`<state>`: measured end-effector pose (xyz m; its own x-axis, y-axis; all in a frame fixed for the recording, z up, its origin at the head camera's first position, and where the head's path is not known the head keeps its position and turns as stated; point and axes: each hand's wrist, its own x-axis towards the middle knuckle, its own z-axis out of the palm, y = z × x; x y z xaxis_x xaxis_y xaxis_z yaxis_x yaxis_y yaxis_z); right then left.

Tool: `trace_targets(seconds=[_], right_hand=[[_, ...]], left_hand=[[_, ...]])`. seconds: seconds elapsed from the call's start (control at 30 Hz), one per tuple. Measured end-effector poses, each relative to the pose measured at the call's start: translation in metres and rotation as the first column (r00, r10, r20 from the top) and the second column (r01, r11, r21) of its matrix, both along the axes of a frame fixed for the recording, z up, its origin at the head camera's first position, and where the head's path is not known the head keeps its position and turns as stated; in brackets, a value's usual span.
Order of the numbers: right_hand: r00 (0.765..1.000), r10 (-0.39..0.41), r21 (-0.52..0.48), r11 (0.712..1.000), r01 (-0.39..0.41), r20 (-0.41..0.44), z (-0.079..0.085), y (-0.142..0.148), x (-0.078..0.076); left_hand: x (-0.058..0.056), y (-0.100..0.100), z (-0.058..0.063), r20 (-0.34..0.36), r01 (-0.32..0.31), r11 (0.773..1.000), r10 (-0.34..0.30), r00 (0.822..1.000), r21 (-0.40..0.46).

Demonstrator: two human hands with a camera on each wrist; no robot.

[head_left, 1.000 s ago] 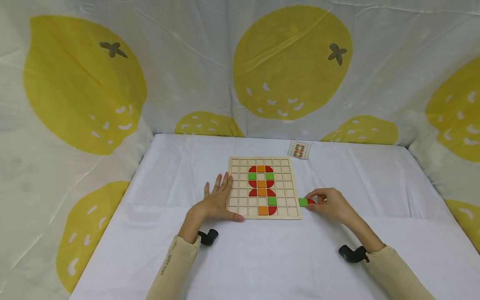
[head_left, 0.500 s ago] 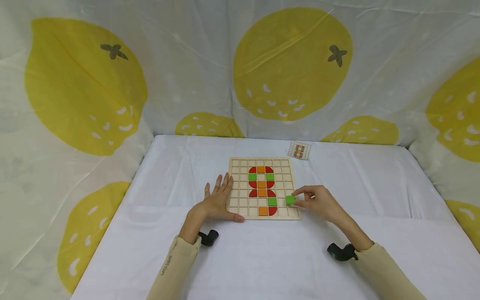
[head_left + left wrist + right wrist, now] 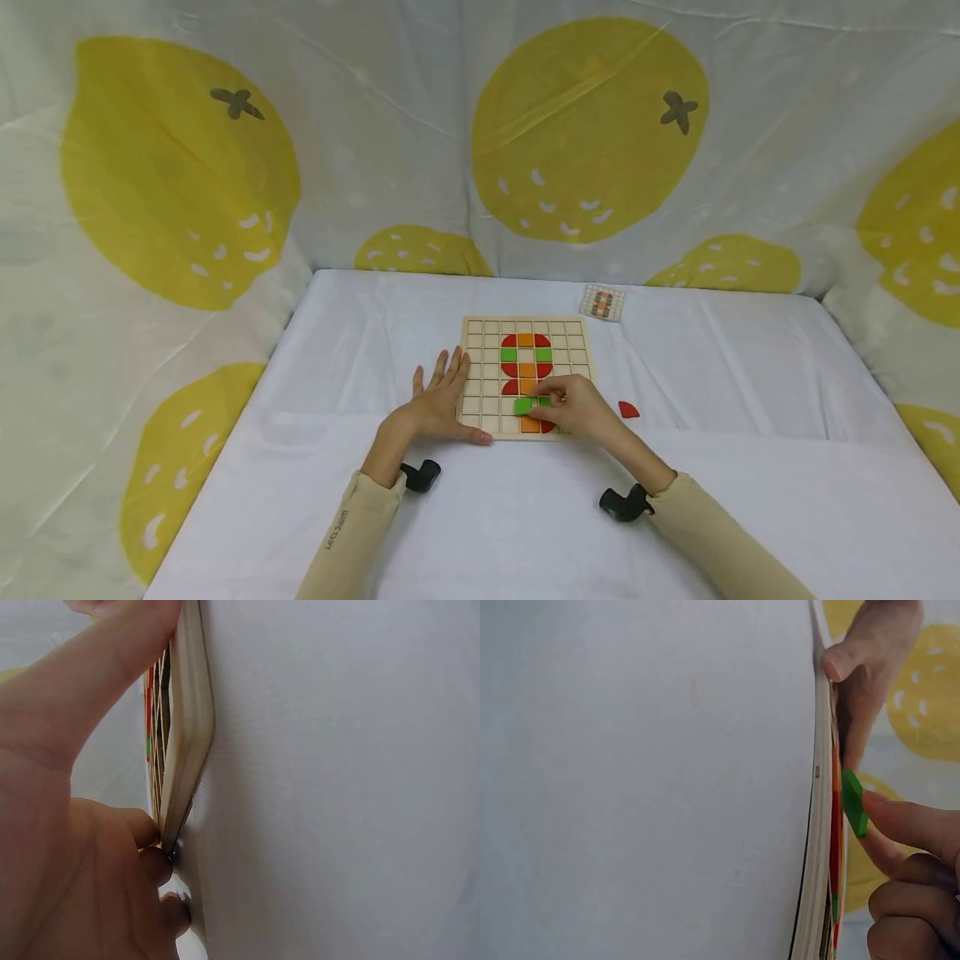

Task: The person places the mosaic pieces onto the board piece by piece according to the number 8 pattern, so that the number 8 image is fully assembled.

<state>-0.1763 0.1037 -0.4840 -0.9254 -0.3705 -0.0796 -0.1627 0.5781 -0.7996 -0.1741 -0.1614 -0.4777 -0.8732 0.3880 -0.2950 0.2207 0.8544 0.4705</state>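
A square wooden grid board lies on the white cloth, with red quarter-round, orange and green tiles set in its middle columns. My left hand rests at the board's left side, fingers spread along the edge and thumb at the front left corner. In the left wrist view the thumb and fingers lie against the wooden rim. Between thumb and fingertips my right hand pinches a green square tile, over the lower middle of the grid. The right wrist view shows this tile tilted, close above the board.
A loose red quarter-round tile lies on the cloth to the board's right. Behind the board's far right corner is a small pattern card. A lemon-print curtain surrounds the table's back and sides.
My right hand has carried the green square tile left, from beside the board to over its middle. The red quarter-round tile stays behind on the cloth. My left hand keeps its place.
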Motion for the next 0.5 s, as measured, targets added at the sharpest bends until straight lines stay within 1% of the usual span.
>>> trace_targets(seconds=[0.17, 0.23, 0.4, 0.5], right_hand=[[1.000, 0.001, 0.011, 1.000, -0.001, 0.010, -0.002, -0.009, 0.001], [1.000, 0.000, 0.014, 1.000, 0.000, 0.003, -0.003, -0.011, 0.001], [1.000, 0.001, 0.010, 1.000, -0.001, -0.019, -0.003, -0.012, 0.000], [1.000, -0.007, 0.008, 1.000, 0.007, -0.014, -0.002, -0.011, -0.001]], left_hand=[[0.000, 0.001, -0.001, 0.006, 0.001, 1.000, -0.001, 1.000, -0.015], [0.001, 0.001, 0.000, 0.008, 0.003, 1.000, -0.003, 1.000, -0.019], [0.000, 0.000, -0.001, 0.005, -0.001, 1.000, 0.001, 1.000, -0.011], [0.000, 0.001, -0.001, 0.004, -0.001, 1.000, 0.001, 1.000, -0.007]])
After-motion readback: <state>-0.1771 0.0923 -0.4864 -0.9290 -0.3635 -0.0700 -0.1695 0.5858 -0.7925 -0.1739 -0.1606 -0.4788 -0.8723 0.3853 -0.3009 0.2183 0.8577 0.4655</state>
